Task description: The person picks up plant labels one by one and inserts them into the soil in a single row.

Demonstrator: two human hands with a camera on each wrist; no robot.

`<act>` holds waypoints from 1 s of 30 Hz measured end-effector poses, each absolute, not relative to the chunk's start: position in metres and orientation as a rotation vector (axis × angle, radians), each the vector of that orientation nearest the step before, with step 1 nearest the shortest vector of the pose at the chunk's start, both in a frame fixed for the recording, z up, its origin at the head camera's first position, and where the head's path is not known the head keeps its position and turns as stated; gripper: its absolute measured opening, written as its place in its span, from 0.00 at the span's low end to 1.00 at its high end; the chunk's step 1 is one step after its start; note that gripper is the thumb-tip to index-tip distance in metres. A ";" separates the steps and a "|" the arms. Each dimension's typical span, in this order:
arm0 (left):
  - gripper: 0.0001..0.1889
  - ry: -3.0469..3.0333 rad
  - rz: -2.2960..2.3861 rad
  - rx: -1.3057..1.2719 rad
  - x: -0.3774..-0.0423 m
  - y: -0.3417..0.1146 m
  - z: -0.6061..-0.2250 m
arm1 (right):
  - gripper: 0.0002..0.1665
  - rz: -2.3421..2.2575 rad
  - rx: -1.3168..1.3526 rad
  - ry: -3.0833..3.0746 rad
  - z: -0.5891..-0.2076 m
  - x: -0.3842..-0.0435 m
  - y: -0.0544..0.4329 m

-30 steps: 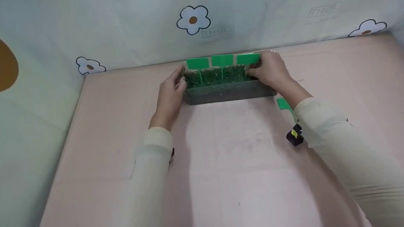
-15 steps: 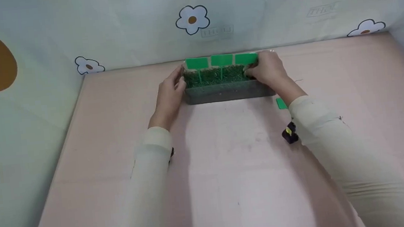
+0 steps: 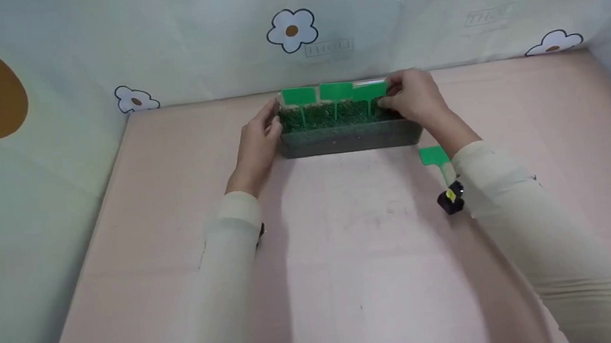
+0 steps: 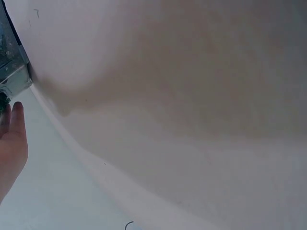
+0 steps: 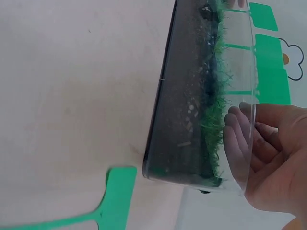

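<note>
A clear plastic planter box (image 3: pixel 350 139) with dark soil and green grass (image 3: pixel 328 114) stands at the table's far side. Three green plant labels stand in the grass: left (image 3: pixel 298 96), middle (image 3: pixel 336 91) and right (image 3: pixel 370 91), the last overlapping the middle one's edge. My left hand (image 3: pixel 257 148) rests its extended fingers against the box's left end, also seen in the left wrist view. At the right end, my right hand (image 5: pixel 276 153) reaches over the rim, its fingers loosely bent above the grass. Its thumb lies close to the right label; nothing shows between the fingers.
A loose green plant label (image 3: pixel 434 156) lies on the pink table (image 3: pixel 349 279) by my right wrist, partly covered by the wrist camera (image 3: pixel 451 198). A patterned cloth wall (image 3: pixel 204 47) rises right behind the box.
My right hand has let go of the right plant label and moved a little rightward. That label's stem now shows fully. My left hand has stayed in place.
</note>
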State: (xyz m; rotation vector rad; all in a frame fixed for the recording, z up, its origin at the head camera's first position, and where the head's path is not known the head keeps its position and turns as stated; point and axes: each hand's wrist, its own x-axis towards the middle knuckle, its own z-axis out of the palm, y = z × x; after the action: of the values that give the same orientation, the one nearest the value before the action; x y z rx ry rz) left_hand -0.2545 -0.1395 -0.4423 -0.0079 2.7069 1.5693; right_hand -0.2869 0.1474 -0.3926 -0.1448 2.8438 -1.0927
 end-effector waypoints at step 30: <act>0.27 2.727 1.531 -0.018 -0.256 -0.140 -0.443 | 0.11 -1.209 -0.318 2.937 -0.383 -0.274 0.146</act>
State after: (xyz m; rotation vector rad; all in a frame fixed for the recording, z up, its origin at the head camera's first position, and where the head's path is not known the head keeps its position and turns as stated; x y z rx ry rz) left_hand -0.2555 -0.1401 -0.4426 -0.0178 2.7271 1.5305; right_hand -0.2744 0.1458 -0.3833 -0.3184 2.9366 -1.2092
